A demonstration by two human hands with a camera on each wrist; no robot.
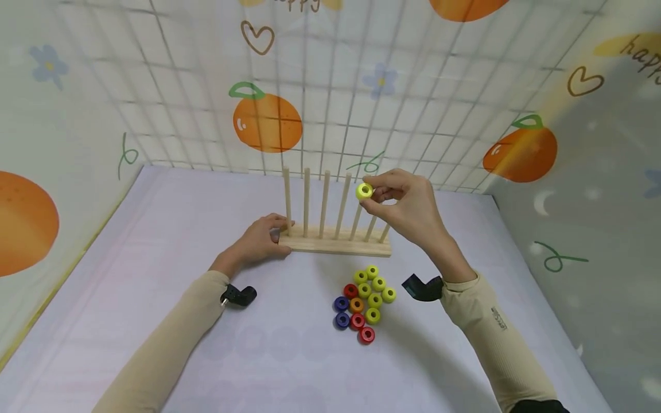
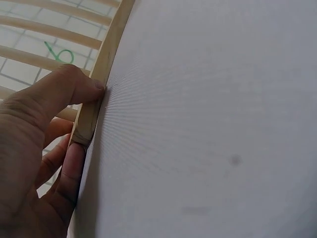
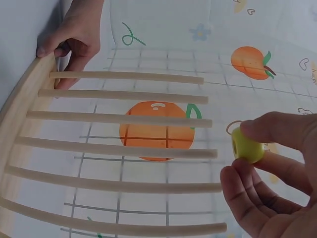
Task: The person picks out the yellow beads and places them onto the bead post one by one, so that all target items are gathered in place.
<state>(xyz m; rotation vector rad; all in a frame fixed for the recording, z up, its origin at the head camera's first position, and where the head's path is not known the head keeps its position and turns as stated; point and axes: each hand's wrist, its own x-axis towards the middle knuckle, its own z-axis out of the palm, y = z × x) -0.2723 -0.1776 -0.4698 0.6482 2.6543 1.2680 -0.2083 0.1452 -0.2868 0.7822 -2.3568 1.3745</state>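
A wooden rack (image 1: pixel 335 245) with a row of several upright pegs stands on the table; no beads are on the pegs that show. My left hand (image 1: pixel 260 238) grips the rack's left end, thumb on the front edge and fingers round the back, as the left wrist view shows up close. Between thumb and fingertips my right hand (image 1: pixel 408 203) pinches a yellow-green bead (image 3: pixel 247 145). In the right wrist view the bead is just off the peg tips, its hole facing them. From the head, it overlaps the pegs toward the right.
Loose beads lie in a cluster in front of the rack: several yellow-green ones (image 1: pixel 374 300), an orange one (image 1: pixel 356 304), red ones (image 1: pixel 366 335) and blue ones (image 1: pixel 342 320). Behind the rack rises a wire grid covered by a printed sheet (image 1: pixel 330 86).
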